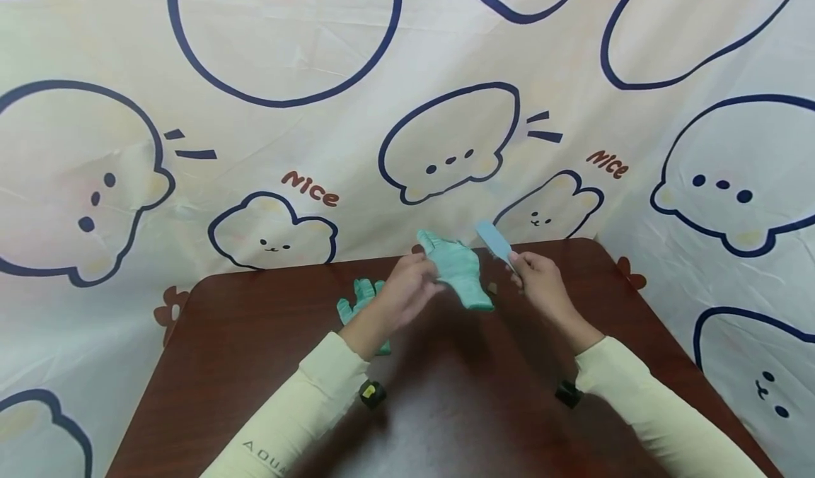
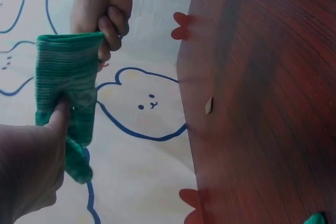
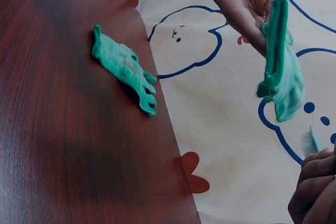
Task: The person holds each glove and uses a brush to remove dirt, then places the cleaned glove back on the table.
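My left hand pinches a green knitted glove and holds it raised over the far part of the table. In the left wrist view, the thumb presses into the knit below the cuff of the glove. Just right of it, my right hand grips a light blue brush by its handle. Pale bristles show on the brush in the right wrist view, apart from the glove. A second green glove lies on the table, partly hidden behind the left forearm in the head view.
The dark red-brown wooden table has rounded far corners. A small tan scrap lies on it near the far edge. Behind and beside the table hangs a pale cloth printed with cartoon animals.
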`<state>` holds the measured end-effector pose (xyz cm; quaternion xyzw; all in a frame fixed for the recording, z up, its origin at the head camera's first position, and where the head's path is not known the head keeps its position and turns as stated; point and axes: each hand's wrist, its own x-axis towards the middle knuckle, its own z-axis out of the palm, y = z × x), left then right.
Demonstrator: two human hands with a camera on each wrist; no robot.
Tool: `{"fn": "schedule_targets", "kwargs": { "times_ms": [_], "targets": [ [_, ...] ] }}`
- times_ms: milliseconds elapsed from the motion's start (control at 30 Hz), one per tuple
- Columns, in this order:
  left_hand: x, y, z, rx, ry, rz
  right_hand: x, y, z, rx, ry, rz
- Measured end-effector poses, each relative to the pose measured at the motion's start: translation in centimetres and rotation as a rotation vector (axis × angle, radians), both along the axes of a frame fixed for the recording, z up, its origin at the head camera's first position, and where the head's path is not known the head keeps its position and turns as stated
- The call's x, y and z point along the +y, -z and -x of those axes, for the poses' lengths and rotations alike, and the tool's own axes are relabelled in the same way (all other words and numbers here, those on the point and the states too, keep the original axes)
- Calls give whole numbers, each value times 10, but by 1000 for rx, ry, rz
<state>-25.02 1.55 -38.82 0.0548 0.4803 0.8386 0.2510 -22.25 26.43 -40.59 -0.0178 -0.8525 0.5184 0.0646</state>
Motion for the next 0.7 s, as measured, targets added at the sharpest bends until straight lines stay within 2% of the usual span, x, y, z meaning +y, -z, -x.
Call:
{"fn": "schedule_targets", "kwargs": {
  "times_ms": [133, 267, 333, 433, 600, 700],
  "targets": [
    [1, 2, 3, -18, -9, 9, -5, -8, -7, 14, -41, 95],
    [2, 3, 3, -22, 1, 8, -24, -19, -19, -1, -137, 167],
    [2, 3, 3, -1, 32, -2, -33, -23, -24, -25, -180, 149],
    [3, 1, 2, 39, 76, -13, -42, -25, -27, -42, -199, 81],
    [3, 0, 2, 56, 101, -17, -40, -23, -23, -16, -142, 1],
    [3, 2, 1, 36, 104, -13, -35, -19, -19, -10, -115, -28]
  ]
}}
